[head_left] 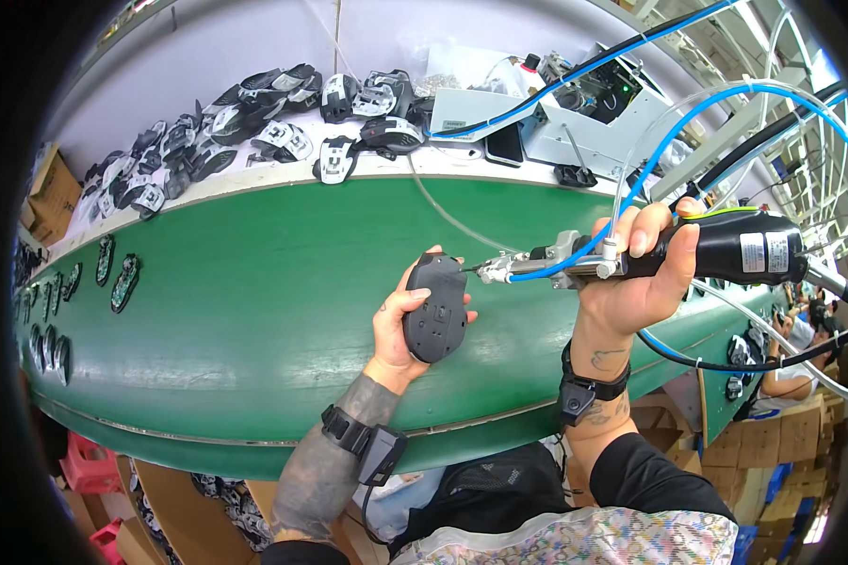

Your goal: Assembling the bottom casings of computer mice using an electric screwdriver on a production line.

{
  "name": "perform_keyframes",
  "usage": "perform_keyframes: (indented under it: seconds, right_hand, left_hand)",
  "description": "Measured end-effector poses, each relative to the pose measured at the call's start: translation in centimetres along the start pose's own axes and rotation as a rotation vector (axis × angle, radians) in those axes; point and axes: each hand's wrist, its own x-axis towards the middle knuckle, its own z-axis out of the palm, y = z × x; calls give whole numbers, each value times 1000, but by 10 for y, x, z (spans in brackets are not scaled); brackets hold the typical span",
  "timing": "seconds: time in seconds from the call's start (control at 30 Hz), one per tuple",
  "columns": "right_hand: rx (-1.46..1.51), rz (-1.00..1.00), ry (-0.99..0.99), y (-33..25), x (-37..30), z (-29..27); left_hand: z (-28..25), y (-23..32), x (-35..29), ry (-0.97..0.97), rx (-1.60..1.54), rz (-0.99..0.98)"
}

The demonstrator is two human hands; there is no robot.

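"Black cloth sleeve (655,485) and patterned garment (584,541) at the near edge. What comes after them?"

"Dark wristbands, each with a small box. Past those, the left hand (394,330) is closed around a black computer mouse (435,315), thumb across its face."

"Which way does the mouse sit?"

"Its underside is up, and it is held above the green work surface (254,311), near the middle of the view."

"And the right hand (645,292)?"

"Wrapped round the black barrel of a power screwdriver (740,243), held sideways, with its tip pointing left at the mouse's upper right edge. I can't tell whether the two touch. A blue hose (664,141) loops above it."

"What lies farther off?"

"Small circuit boards (125,282) toward the left end of the green surface. Beyond that, a pale ledge (283,174) carries a heap of black and white mouse shells (283,141), then a phone (504,146) just beside an open white machine (584,137). Farther right, another person (801,348) sits by a bench."
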Motion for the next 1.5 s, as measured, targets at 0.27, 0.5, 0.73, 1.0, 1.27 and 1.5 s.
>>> perform_keyframes:
  seconds: [0.27,0.5,0.73,1.0,1.27,1.5]
  right_hand:
    - [15,1,-28,-5,-2,2]
    - [236,86,-112,-21,-11,8]
    - [261,172,-287,-18,-21,18]
    - [291,182,-216,-20,-26,21]
    - [315,226,-274,-16,-30,23]
    - [291,190,-182,-21,-28,22]
  left_hand:
    - [2,-2,0,178,163,65]
    - [-11,13,12,216,19,184]
    - [-6,14,6,136,-47,210]
    - [-5,17,5,119,-89,225]
    - [-2,16,1,104,-111,245]
    - [-12,15,3,248,18,247]
